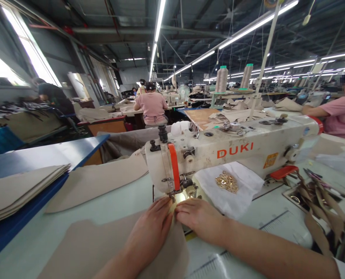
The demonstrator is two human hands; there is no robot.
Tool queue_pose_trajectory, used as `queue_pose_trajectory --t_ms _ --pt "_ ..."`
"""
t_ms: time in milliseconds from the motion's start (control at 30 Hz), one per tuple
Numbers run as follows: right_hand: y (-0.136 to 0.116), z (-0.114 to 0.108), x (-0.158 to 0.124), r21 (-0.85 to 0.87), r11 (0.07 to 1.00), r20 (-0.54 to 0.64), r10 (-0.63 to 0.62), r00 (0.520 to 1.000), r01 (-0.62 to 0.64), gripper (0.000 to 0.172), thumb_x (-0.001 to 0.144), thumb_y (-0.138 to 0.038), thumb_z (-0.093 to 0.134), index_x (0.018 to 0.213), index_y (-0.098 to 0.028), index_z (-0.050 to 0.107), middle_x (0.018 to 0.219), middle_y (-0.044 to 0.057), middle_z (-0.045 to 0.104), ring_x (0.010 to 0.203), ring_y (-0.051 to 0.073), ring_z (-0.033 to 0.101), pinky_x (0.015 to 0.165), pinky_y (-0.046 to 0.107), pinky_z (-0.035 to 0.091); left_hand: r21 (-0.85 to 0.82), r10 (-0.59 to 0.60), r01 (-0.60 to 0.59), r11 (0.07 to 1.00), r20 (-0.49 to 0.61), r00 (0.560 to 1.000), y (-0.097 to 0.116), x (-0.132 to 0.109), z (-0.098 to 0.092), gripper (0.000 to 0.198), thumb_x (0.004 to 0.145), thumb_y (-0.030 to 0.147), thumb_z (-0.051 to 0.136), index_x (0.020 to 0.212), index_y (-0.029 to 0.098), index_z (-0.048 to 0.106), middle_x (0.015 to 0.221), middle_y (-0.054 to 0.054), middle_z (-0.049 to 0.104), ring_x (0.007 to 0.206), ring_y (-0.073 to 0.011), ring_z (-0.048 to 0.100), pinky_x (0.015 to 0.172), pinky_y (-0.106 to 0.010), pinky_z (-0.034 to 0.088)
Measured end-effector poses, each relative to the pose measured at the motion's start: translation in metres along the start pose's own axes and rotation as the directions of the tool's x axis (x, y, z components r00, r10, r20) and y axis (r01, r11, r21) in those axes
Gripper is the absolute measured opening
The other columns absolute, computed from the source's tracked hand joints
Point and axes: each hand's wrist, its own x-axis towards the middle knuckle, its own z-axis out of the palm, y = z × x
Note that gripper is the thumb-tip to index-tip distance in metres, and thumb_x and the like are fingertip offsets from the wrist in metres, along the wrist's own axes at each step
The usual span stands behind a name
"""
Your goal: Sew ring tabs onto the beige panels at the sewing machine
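Observation:
A sewing machine (201, 151) stands in front of me, its lamp lighting the needle area. My left hand (153, 223) presses on a beige fabric piece (102, 240) just left of the presser foot, fingers close together and bent at its edge. Right of the foot, my right hand (197, 217) has its fingers curled and pinched at that same edge. The fingertips of both hands nearly meet at the needle, and what lies under them is partly hidden. The fabric spreads leftward and toward me over the pale green table (126, 197).
Gold-coloured metal rings (227, 182) lie on a white cloth (210, 190) by the machine. At right, a tray (294, 195) holds beige strips (314, 209). Stacked beige panels (24, 186) rest at left; another panel (102, 180) lies behind. Co-workers sit ahead and at right.

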Motion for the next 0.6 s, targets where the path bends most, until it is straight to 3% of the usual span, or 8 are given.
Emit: queue_pose_trajectory --t_ms 167,400,600 --pt "-0.004 -0.001 -0.002 -0.033 0.999 0.011 -0.024 1.000 0.025 0.007 0.090 -0.017 0.055 0.092 -0.013 0.061 0.101 0.006 0.065 0.098 0.017 0.056 0.092 0.028 0.042 0.004 -0.013 0.013 1.000 -0.015 1.000 0.004 -0.007 -0.004 0.029 0.089 0.022 0.044 0.110 0.017 0.064 0.114 -0.010 0.068 0.106 -0.0226 0.063 0.095 -0.039 0.051" --pt "-0.031 0.002 -0.007 -0.059 0.980 -0.016 -0.189 0.982 0.188 0.011 0.093 -0.018 0.050 0.095 -0.016 0.061 0.099 0.004 0.066 0.095 0.016 0.057 0.089 0.029 0.045 0.017 -0.073 0.073 0.997 0.012 0.997 0.023 -0.055 -0.020 0.032 0.085 0.017 0.048 0.115 0.018 0.061 0.118 -0.009 0.066 0.109 -0.0213 0.062 0.095 -0.035 0.051" --pt "-0.037 -0.004 -0.002 0.024 0.997 -0.036 -0.070 0.997 0.071 0.014 0.090 -0.023 0.053 0.099 -0.016 0.061 0.112 0.007 0.063 0.105 0.019 0.056 0.098 0.033 0.041 -0.001 -0.096 0.096 0.995 -0.001 0.995 0.028 -0.062 -0.030 0.040 0.084 0.017 0.051 0.124 0.020 0.055 0.125 -0.008 0.063 0.113 -0.0219 0.060 0.098 -0.038 0.049"
